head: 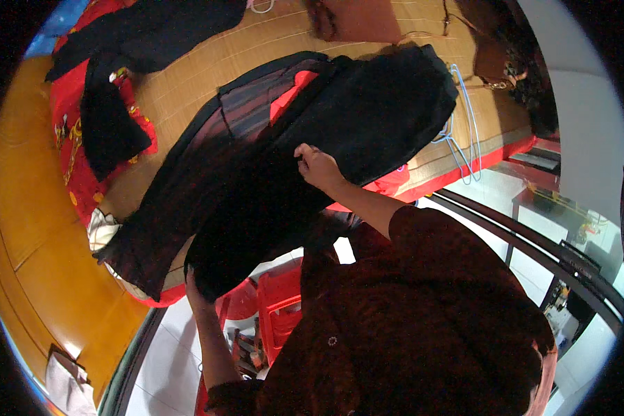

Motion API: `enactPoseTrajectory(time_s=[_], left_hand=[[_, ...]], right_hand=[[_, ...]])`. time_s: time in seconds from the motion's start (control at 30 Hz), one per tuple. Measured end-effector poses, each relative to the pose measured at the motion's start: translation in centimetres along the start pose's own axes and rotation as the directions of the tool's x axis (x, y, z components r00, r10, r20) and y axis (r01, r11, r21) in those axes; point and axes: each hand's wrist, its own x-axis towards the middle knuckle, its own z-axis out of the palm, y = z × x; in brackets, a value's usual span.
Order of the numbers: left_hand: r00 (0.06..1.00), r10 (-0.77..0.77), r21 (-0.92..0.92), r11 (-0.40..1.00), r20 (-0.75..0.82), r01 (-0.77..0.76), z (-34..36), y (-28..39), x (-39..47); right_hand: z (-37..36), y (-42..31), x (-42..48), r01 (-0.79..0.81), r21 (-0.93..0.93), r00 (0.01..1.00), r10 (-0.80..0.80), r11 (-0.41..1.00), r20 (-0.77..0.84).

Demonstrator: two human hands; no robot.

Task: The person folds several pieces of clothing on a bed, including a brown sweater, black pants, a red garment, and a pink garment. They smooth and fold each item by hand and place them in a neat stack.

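A black garment with a sheer part [270,171] lies spread across a woven mat [182,83]. Red fabric shows beside its sheer section. My left hand [197,288] is at the garment's lower left end, its fingers hidden under or behind the cloth, so its grip is unclear. Over the middle of the black cloth is my right hand [317,165], fingers curled; whether it pinches the fabric cannot be told. Light blue wire hangers [468,130] lie at the garment's right end, partly covered by it.
Other black clothing [151,34] lies at the upper left, near red patterned fabric [70,130]. A brown bag [359,21] is at the top. An orange-brown wooden surface [47,249] borders the mat. Red plastic stools [281,301] stand below the edge. A glass-topped table [561,213] is at right.
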Motion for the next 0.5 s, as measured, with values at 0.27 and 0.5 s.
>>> enactPoseTrajectory(time_s=[0.27,0.5], left_hand=[[0.945,0.103,0.131,0.98,0.311,-0.15,21.8,5.7,-10.6],[0.819,0.293,0.471,0.702,0.493,-0.535,30.7,2.3,-1.5]], right_hand=[[1.0,2.2,-3.4,-0.07,0.689,0.987,0.152,0.721,-0.059],[-3.7,12.2,-8.1,-0.637,0.769,0.568,0.707,0.053,0.422]])
